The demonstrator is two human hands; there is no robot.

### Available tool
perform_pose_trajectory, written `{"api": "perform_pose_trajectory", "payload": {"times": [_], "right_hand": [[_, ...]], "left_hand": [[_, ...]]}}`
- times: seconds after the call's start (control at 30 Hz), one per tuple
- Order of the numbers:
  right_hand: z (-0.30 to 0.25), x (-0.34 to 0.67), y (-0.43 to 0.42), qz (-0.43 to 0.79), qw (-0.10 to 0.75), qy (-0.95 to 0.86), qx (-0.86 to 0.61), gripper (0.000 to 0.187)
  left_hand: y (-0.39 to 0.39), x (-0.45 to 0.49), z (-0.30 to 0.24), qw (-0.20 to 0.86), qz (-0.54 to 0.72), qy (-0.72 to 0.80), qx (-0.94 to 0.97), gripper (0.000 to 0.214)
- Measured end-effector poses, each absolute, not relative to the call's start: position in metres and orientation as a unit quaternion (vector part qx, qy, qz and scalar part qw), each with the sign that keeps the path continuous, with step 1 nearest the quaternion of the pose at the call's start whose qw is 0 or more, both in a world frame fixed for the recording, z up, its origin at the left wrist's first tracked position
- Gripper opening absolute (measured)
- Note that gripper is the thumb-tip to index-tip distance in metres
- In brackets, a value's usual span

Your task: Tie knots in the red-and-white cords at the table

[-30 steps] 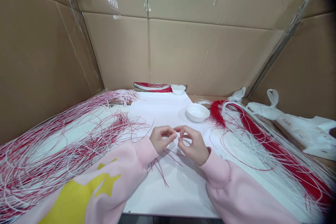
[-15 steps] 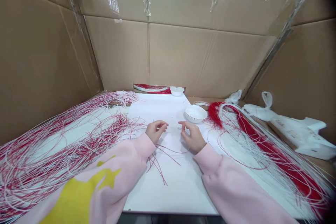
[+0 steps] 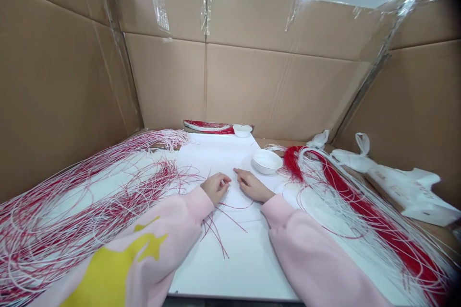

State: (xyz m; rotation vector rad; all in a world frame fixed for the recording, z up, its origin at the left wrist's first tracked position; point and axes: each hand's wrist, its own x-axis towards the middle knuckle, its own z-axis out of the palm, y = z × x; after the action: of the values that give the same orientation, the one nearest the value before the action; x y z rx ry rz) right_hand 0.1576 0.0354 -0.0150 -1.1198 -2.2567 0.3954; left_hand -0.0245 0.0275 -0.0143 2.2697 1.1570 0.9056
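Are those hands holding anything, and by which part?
That cannot be told: red cords lie by the left hand, but any hold there or in the right hand is indistinct.

Passage over white sheet (image 3: 212,149); nearer bowl (image 3: 267,163) ahead right (cords (image 3: 362,201) flanking sides).

Cardboard walls (image 3: 245,81) and cord bundles (image 3: 374,216) suggest a makeshift workshop.

Cord bundles (image 3: 163,175) lie along the left of the counter (image 3: 245,273), and another bundle (image 3: 347,194) along the right. Between them, the left hand (image 3: 216,187) and right hand (image 3: 254,187) sit side by side, loose cords (image 3: 219,238) before them. Just beyond the right hand stands a bowl (image 3: 267,161); farther back, a second bowl (image 3: 242,130). Plastic bags (image 3: 406,184) lie far right.
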Motion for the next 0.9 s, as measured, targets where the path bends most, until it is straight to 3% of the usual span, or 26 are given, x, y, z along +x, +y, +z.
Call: {"api": "perform_pose_trajectory", "payload": {"times": [0.3,0.43,0.7,0.9], "right_hand": [[-0.005,0.151,-0.009,0.21,0.261,-0.869,-0.364,0.02],[-0.001,0.148,-0.026,0.245,0.251,-0.872,-0.34,0.022],[0.013,0.147,-0.028,0.212,0.411,-0.782,-0.419,0.012],[0.017,0.139,-0.035,0.195,0.44,-0.751,-0.452,0.006]], "left_hand": [[0.023,-0.031,-0.005,0.063,0.223,0.46,0.857,0.025],[0.02,-0.03,-0.006,0.061,0.159,0.444,0.88,0.031],[0.02,-0.02,-0.008,0.063,0.105,0.389,0.913,0.025],[0.021,-0.019,-0.009,0.107,0.147,0.378,0.908,0.014]]}}
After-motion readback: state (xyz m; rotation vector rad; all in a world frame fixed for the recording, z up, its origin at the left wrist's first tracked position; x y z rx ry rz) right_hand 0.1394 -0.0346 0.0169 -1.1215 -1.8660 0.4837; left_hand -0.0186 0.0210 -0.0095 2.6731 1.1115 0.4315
